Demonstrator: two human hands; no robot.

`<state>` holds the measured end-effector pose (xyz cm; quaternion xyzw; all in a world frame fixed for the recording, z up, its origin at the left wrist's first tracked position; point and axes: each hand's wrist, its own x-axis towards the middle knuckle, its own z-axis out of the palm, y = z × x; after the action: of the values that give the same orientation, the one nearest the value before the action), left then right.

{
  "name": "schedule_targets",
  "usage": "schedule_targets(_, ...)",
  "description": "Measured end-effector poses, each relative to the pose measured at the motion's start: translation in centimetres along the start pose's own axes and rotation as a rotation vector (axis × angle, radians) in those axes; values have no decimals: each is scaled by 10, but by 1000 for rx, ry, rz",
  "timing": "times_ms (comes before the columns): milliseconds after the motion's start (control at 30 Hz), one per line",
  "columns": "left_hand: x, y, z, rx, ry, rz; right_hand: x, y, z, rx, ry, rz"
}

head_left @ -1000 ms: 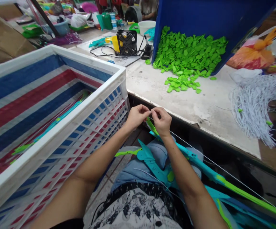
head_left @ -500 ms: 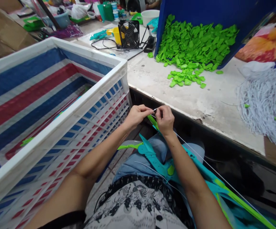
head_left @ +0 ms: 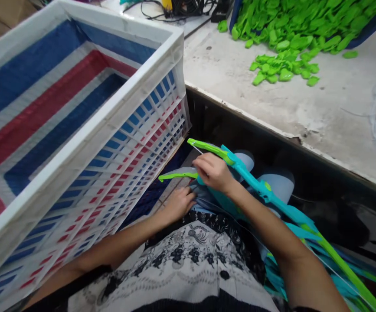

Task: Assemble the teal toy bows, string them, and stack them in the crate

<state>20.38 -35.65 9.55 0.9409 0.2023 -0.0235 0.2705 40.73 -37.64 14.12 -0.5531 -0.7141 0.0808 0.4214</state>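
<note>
Our right hand [head_left: 213,172] curls beside one teal-and-lime plastic bow [head_left: 246,171] across our blue-clad knees [head_left: 277,185]; our left hand [head_left: 178,203] is lower, both grips unclear. One white plastic crate [head_left: 80,138] stands beside one worn whitish tabletop [head_left: 227,65].

At left, a white lattice-sided plastic crate [head_left: 83,136], lined with a sheet [head_left: 57,86] striped blue, white and red. Behind it, at the top left corner, brown cardboard [head_left: 8,15], blurred. Ahead, a worn, pale bench [head_left: 207,69] with a chipped front edge, bearing a blue bin [head_left: 370,32] full of bright green pieces [head_left: 292,26], some spilling out in front. Left of the bin, a black fan [head_left: 188,6], cut off by the top edge, beside a loose black cable [head_left: 152,15].
</note>
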Motion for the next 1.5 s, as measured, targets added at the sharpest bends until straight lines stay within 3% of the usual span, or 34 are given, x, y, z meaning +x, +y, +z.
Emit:
schedule_targets(100, 3, 0, 11, 66, -14, -43, -7, -3, 27, -32, -221, 19)
schedule_targets(200, 10, 4, -5, -60, -36, 13, -14, 0, 47, -121, -364, 67)
schedule_targets(300, 11, 13, -20, -344, -14, 81, -18, 4, 57, -235, -458, 116)
schedule_targets(400, 9, 18, -18, -490, 47, 0, -15, 9, 59, -296, -502, 196)
schedule_targets(500, 8, 15, -5, -396, 121, -111, -11, 13, 57, -262, -526, 242)
schedule_targets(633, 2, 6, 8, -167, 9, -13, -8, 16, 54, -202, -529, 270)
schedule_targets(733, -3, 5, 3, -149, -36, -30, -8, 17, 51, -161, -502, 290)
schedule_targets(800, -4, 9, -9, -353, -12, -98, -8, 19, 49, -80, -468, 323)
schedule_targets(900, 0, 24, -35, -1057, 15, -245, -10, 24, 47, 208, -399, 402)
schedule_targets(967, 5, 39, -47, -1604, -73, -269, -13, 26, 47, 533, -345, 485)
schedule_targets(1033, 10, 54, -52, -1960, -211, -230, -18, 27, 46, 850, -283, 590)
schedule_targets(1100, 12, 64, -48, -2059, -287, -222, -23, 26, 43, 1050, -226, 692)
schedule_targets(1300, 6, 62, -33, -1858, -361, -346, -39, 22, 29, 1223, -89, 881)
schedule_targets(1367, 6, 57, -40, -1810, -296, -374, -42, 23, 27, 1235, -60, 921)
schedule_targets(1400, 7, 53, -46, -1780, -200, -391, -43, 24, 27, 1237, -54, 937)
schedule_targets(1500, 18, 37, -73, -1650, 255, -430, -44, 24, 26, 1235, -46, 975)
